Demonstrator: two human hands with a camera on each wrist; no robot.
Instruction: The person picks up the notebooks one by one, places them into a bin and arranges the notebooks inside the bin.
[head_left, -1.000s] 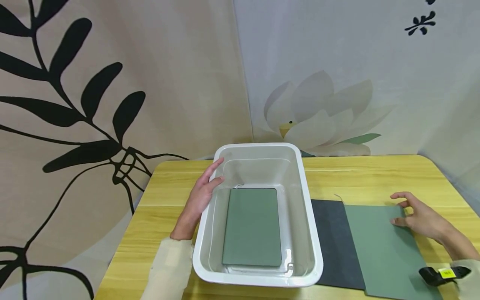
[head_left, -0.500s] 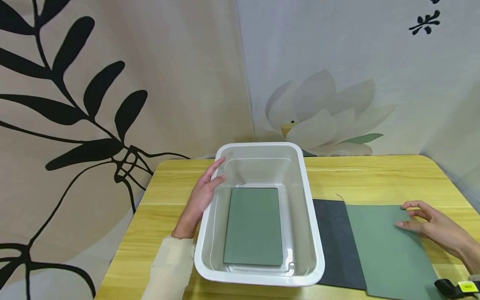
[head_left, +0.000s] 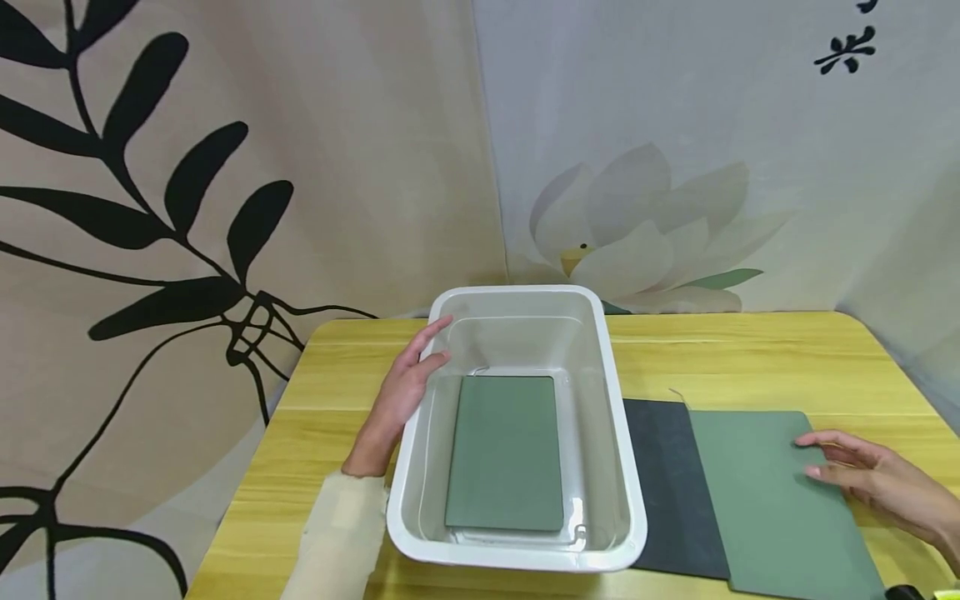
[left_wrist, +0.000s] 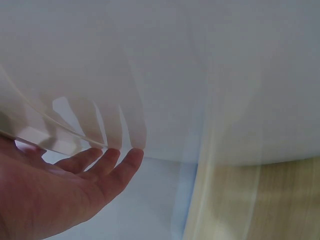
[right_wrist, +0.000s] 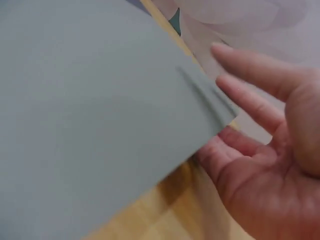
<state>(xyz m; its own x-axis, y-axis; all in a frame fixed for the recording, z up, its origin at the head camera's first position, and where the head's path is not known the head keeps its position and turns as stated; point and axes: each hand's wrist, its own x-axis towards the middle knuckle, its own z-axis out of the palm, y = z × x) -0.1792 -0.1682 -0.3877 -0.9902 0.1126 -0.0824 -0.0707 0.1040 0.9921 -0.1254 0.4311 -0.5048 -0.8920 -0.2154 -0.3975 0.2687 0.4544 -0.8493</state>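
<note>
A white plastic basin (head_left: 627, 467) stands on the table, with a flat green rectangle (head_left: 506, 454) like a notebook lying in it. My left hand (head_left: 397, 392) holds the basin's left rim, thumb over the edge, and the left wrist view has its fingertips (left_wrist: 135, 155) against the outer wall. To the right lie a dark notebook-like rectangle (head_left: 671, 492) and a larger green sheet-like cover (head_left: 780, 500) beside it. At the green cover's right edge is my right hand (head_left: 877, 479), thumb and index finger loosely extended. Some of its fingers (right_wrist: 220, 150) reach below the cover's corner.
The yellow wood-grain table (head_left: 720, 358) ends against a patterned cloth backdrop (head_left: 360, 167). A thin ribbon (head_left: 678, 395) sticks out at the dark rectangle's top edge.
My right hand has slid from the green cover's upper right corner down its right edge, toward me and outward. The left hand and basin stay in place.
</note>
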